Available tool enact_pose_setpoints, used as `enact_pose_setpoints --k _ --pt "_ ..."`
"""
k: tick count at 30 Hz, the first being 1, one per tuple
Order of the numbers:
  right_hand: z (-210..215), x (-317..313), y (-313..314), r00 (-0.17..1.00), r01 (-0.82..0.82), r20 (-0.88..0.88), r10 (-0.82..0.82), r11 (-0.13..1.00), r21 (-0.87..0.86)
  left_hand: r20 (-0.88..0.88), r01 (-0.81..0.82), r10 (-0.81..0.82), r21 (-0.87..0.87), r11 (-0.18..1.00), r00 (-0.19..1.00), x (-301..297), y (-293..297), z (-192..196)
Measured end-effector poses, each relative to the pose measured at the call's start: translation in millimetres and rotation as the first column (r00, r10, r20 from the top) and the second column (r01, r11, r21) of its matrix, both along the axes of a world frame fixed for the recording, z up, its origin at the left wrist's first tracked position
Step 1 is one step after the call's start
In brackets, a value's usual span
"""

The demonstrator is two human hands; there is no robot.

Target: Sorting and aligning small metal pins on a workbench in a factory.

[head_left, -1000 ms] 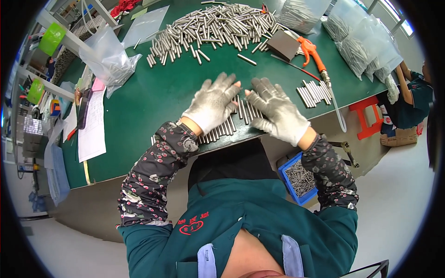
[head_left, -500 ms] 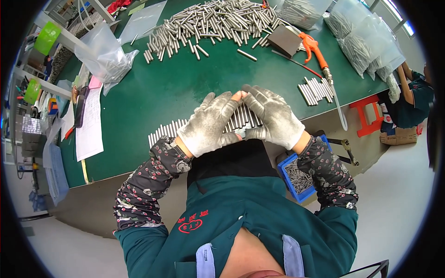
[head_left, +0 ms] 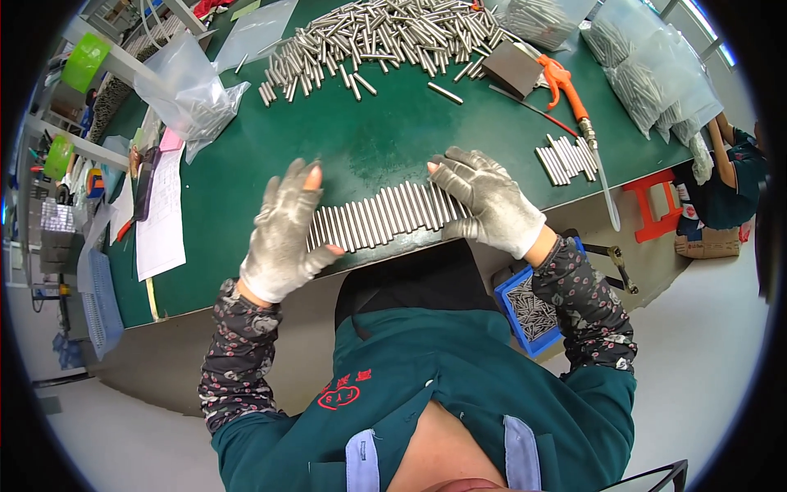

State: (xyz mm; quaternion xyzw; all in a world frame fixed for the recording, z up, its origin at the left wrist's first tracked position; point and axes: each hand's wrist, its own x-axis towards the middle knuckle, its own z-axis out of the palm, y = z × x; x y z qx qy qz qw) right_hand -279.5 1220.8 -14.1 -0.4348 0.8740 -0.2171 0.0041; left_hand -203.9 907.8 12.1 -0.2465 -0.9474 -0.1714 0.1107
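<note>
A row of steel pins (head_left: 379, 218) lies side by side along the near edge of the green table (head_left: 238, 189). My left hand (head_left: 285, 225), in a worn grey-white glove with bare fingertips, is at the left end of the row, thumb and fingers spread apart. At the right end, my right hand (head_left: 485, 198), gloved the same way, has its thumb and fingers apart around the last pins and partly hides them. Neither hand lifts a pin.
A big heap of loose pins (head_left: 385, 37) covers the far side. Right of it are a dark block (head_left: 512, 70), an orange air gun (head_left: 564, 86), a small pin group (head_left: 567, 160) and bagged pins (head_left: 648, 70). A blue bin (head_left: 529, 307) stands below the edge. Papers (head_left: 160, 217) lie left.
My left hand has moved left along the row, away from my right hand, uncovering the pins between them. My right hand has shifted slightly right and stays near the right end.
</note>
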Motion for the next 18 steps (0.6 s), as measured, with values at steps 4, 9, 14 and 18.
enact_pose_setpoints --k 4,9,14,18 --pt "10.8 7.0 -13.2 0.993 -0.049 -0.102 0.055 0.997 0.056 0.108 -0.082 0.084 -0.022 0.996 0.991 25.1 -28.0 -8.2" --pt "10.2 8.2 -24.5 0.984 -0.070 -0.158 0.084 0.993 0.091 0.154 -0.030 0.061 -0.194 0.981 0.986 32.3 -34.5 -16.3" --pt "9.8 6.7 -25.3 0.990 -0.095 -0.099 0.098 0.995 0.026 0.150 -0.026 0.050 -0.155 0.988 0.987 32.9 -34.1 -14.8" --pt "7.5 1.1 -24.8 0.987 -0.153 -0.035 0.154 0.988 0.014 0.144 -0.031 0.051 -0.136 0.990 0.988 32.6 -33.5 -14.6"
